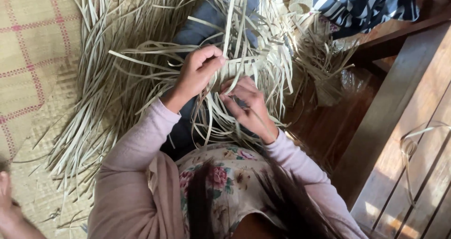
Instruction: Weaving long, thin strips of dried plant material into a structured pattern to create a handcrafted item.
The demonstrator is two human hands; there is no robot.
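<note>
My left hand (pixel 199 72) is closed, pinching pale dried leaf strips (pixel 244 62) at the edge of a small woven piece held over my lap. Just below and to the right, my right hand (pixel 246 105) grips one thin strip between fingers and thumb. The two hands are almost touching. Long loose strip ends (pixel 112 79) fan out from the weave to the left and upward. My pink sleeves, floral top and hanging hair fill the bottom of the view.
A woven mat with red lines (pixel 28 55) covers the floor at left. Dark wooden boards and a beam (pixel 399 107) lie at right, with a curled loose strip (pixel 411 145). Another person's hand (pixel 7 206) shows at bottom left, and striped cloth (pixel 366 4) at top.
</note>
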